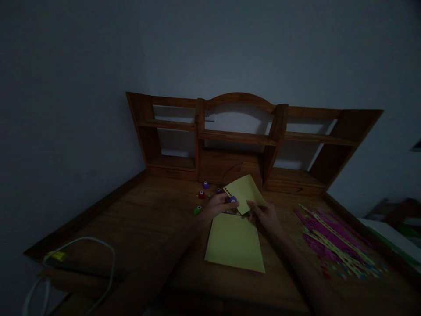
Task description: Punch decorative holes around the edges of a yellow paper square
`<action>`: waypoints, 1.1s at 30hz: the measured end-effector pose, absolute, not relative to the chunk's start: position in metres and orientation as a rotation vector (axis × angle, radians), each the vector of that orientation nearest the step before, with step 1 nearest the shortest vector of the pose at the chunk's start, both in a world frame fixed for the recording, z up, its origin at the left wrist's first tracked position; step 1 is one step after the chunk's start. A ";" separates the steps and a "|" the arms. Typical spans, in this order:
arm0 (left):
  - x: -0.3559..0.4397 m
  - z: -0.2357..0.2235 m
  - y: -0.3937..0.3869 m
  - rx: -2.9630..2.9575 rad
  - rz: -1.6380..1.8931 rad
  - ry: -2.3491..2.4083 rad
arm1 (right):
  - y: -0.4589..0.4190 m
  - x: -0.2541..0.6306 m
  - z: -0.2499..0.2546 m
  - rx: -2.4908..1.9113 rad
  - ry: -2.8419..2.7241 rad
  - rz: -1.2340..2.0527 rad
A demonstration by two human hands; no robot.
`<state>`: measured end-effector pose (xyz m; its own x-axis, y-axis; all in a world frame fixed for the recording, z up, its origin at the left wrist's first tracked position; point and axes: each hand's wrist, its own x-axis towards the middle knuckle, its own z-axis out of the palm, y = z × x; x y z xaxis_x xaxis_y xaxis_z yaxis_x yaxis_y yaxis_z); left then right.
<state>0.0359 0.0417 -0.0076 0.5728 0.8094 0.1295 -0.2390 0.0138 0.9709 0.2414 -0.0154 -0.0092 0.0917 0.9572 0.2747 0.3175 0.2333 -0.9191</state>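
My left hand (217, 206) is closed around a small purple craft punch (233, 199), which sits at the edge of a sheet of yellow paper (245, 188). Along that sheet's left edge runs a row of punched holes. My right hand (265, 215) pinches the sheet's lower right side, keeping it raised and tilted above the desk. Below both hands lies a stack of yellow paper (235, 241), with a darker coloured edge showing underneath. Beyond my left hand stand more small punches: a purple one (206, 185), a red one (201, 194), a green one (198, 210) and a dark one (219, 191).
Punched strips and pink paper scraps (333, 237) are heaped on the right of the wooden desk (148, 215). A wooden shelf unit (237, 139) stands along the back. At the front left, a white cable (113, 254) loops near a small yellow item (57, 256). The room is dim.
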 end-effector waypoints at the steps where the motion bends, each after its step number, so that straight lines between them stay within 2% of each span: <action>1: 0.036 -0.006 0.041 1.309 0.874 0.551 | -0.016 0.241 -0.009 -1.287 -1.438 0.750; 33: 0.036 -0.007 0.038 1.330 0.887 0.537 | -0.016 0.242 -0.005 -1.247 -1.504 0.740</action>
<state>0.0359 0.0377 -0.0067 0.5785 0.8024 0.1463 -0.2419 -0.0025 0.9703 0.2418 -0.0157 -0.0051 0.0370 0.9503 0.3092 0.3349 0.2797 -0.8998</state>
